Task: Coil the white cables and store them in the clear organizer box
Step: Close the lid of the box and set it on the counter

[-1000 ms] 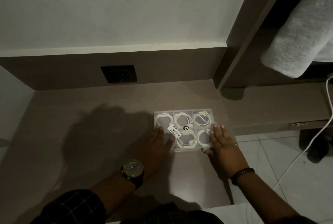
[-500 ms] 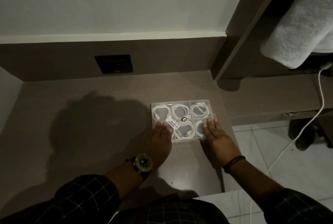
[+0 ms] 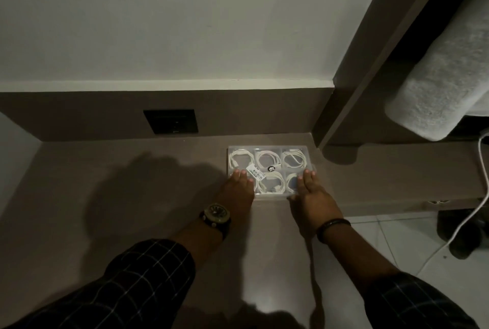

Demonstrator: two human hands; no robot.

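The left grip (image 3: 239,187) and the right grip (image 3: 313,192) press flat, fingers straight, on the clear organizer box (image 3: 271,150). It lies near the tabletop (image 3: 132,196) right edge, with coiled white cables (image 3: 267,160) in its compartments.

Clear organizer box (image 3: 271,149) lies flat, closed; coiled white cables (image 3: 268,160) fill compartments.

Dim indoor view, lit from behind and above the wearer.

A broad soft shadow is cast across the matte brown bench (image 3: 132,196) to the left of the hands, and a smaller one under the dark brown upright panel (image 3: 341,155). The pale wall above is evenly but weakly lit. Faint glare is seen on the lid of the clear plastic organizer box (image 3: 267,149). Straight edges are bowed toward the frame's borders by the wide lens. Fine detail is softened by noise, most in the dark corners.
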